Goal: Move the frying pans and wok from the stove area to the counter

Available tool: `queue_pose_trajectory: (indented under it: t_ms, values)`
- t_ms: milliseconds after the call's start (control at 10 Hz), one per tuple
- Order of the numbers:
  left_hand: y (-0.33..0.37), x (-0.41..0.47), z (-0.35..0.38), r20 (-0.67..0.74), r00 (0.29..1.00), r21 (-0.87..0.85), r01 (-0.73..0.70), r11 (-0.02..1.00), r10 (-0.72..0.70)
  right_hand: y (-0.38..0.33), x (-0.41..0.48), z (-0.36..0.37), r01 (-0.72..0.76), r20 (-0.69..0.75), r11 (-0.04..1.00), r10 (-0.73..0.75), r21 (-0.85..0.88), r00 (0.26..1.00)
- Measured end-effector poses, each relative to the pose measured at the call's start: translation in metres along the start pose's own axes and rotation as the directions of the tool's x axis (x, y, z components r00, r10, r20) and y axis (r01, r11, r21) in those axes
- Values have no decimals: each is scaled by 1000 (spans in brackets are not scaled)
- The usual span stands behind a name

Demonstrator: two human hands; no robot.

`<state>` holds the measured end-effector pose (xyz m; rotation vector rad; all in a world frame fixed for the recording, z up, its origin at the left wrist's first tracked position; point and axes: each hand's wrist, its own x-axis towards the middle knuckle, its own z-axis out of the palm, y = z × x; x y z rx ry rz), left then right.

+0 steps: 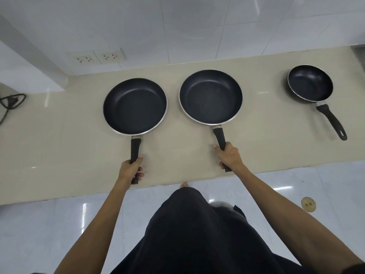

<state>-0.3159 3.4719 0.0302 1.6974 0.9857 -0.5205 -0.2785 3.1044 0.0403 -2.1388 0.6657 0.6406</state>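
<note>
Three black non-stick pans sit over the beige counter [59,147]. My left hand [131,169] grips the handle of the left frying pan [135,106]. My right hand [230,156] grips the handle of the middle frying pan [210,96]. Both pans lie side by side, handles pointing toward me; I cannot tell whether they rest on the counter or hover just above it. A smaller, deeper pan [310,83] lies alone at the right, its handle angled toward the front right, with no hand on it.
A white tiled wall with two power sockets [96,57] runs behind the counter. A black cord and plug [11,101] lie at the far left. The counter's front edge is just behind my hands, with glossy floor tiles and a round floor drain [308,204] below.
</note>
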Motion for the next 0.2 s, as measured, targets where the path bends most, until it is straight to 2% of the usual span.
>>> queue_pose_trajectory:
  t_ms: [100,200]
  values:
    - [-1,-9,-2,-32,995,191,-87,978,95,4,-6,-9,70,15,996,-70,-52,997]
    - [6,-22,-1,-60,983,307,-145,941,171,10,-12,-22,130,35,988,-127,-83,991]
